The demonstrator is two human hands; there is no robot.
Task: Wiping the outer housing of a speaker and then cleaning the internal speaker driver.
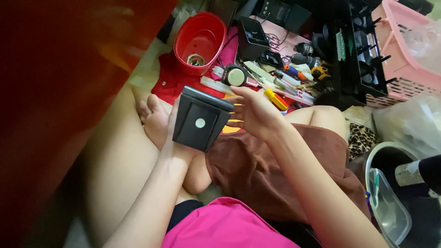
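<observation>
Person sits cross-legged on the floor, looking down at both hands over the lap. Left hand is closed around a flat black box, gripping it from behind and below so that the face with the small pale round disc tilts up toward the eyes; the hand itself is mostly hidden behind the box. Right hand hangs just beside the box's right edge, fingers loosely spread and half curled, holding nothing, fingertips close to or perhaps brushing the top corner; contact cannot be made out. Likely it stands there to steady or turn the box. A brown cloth covers the lap under the right forearm. Beyond the hands, the floor is thick with parts, all within arm's reach: a red bucket past the left hand with a small round metal piece in its bottom, a yellow-handled screwdriver just beyond the right hand, and a round yellow-faced part between them. Farther off to the right stands a pink basket. A blurred red shape fills the left side.
</observation>
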